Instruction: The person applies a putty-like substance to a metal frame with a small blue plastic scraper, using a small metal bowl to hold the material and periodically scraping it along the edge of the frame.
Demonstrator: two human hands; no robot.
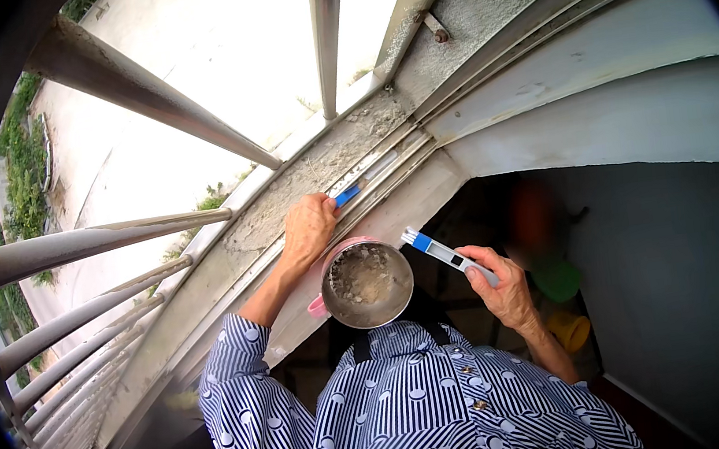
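My left hand (312, 226) grips a small blue tool (347, 196) over the window track (400, 143). A pale flat piece lies along the channel just past the tool; I cannot tell whether it is part of it. Dirt and crumbs lie in the channel near the tool. In my right hand (499, 282) is a grey-and-blue groove cleaning brush (446, 251), its white bristle end pointing up and left, apart from the track. Between the hands, at the inner sill edge, stands a metal mug (399, 283) with a pink handle (317, 306). Grey dirt and debris (365, 277) cover its bottom.
Beyond the track runs a rough concrete ledge (302, 188) with loose grit. Metal window bars (186, 108) stand outside it. A painted inner sill (425, 184) borders the track. Below right are a green item (556, 278) and a yellow item (569, 331) beside a grey wall (670, 269).
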